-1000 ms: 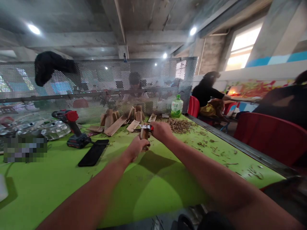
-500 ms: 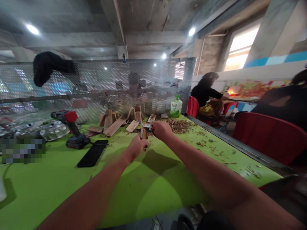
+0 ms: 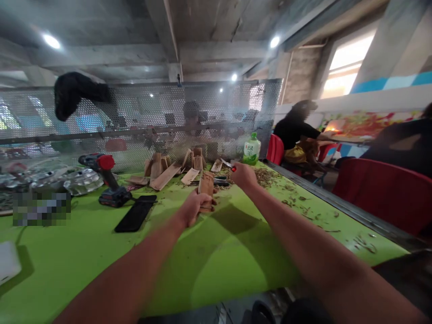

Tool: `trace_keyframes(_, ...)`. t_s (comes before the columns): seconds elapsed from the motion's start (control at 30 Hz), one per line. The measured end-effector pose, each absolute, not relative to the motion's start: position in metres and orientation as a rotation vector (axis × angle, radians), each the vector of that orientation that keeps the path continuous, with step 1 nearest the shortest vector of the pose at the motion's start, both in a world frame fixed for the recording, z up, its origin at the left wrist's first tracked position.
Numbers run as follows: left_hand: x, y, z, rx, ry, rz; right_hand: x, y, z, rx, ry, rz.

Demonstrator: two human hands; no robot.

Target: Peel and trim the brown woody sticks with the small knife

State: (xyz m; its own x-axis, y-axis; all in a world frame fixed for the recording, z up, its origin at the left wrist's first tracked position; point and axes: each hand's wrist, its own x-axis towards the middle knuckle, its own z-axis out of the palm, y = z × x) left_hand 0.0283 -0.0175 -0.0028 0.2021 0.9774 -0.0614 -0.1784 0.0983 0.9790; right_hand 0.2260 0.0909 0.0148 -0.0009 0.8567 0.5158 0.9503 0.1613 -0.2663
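Wood (image 3: 206,183) gripped in left hand (image 3: 195,204); right hand (image 3: 244,176) clasps apparently a red-handled knife (image 3: 228,165)

Right hand (image 3: 245,177): has drawn away from the wooden piece, outward to the person's right.
Knife (image 3: 228,165): blade, earlier across the piece's upper end, now clear of it, tip pointing up and left.
Wooden piece (image 3: 206,192): turned in the left hand (image 3: 193,208), showing more of its broad face.
Dark-handled tool (image 3: 221,181): more exposed behind the piece.
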Motion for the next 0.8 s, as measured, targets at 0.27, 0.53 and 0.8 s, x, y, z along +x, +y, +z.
trace_keyframes(0.27, 0.029, -0.018, -0.001, 1.17, 1.002, 1.113, 0.2, 0.056, 0.02, -1.489, -2.117, -0.28)
trace_keyframes(0.53, 0.027, -0.013, -0.005, 1.296, 1.075, 1.074, 0.191, 0.05, 0.02, -1.477, -2.202, -0.358)
trace_keyframes(0.8, 0.027, -0.008, -0.007, 1.327, 1.072, 1.117, 0.191, 0.048, 0.024, -1.508, -2.178, -0.361)
